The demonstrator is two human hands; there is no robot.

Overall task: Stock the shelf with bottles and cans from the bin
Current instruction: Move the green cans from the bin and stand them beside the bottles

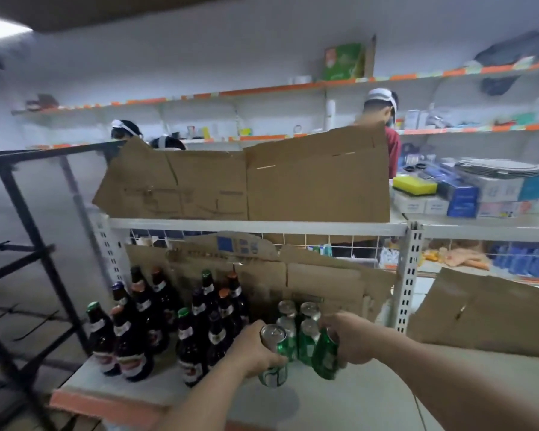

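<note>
My left hand (255,353) grips a green can (273,376) with a silver top, held just above the white shelf board (371,396). My right hand (352,337) grips a second green can (325,357), tilted, beside it. Right behind both hands stand several green cans (307,332) in two short rows on the shelf. Left of them stands a group of several dark glass bottles (156,321) with coloured caps and labels. The bin is out of view.
Cardboard sheets (308,284) line the back of the shelf, and more cardboard (262,181) stands on the shelf above. A white upright post (409,275) bounds the right side. A black metal rack (22,244) stands at left. People work at wall shelves behind.
</note>
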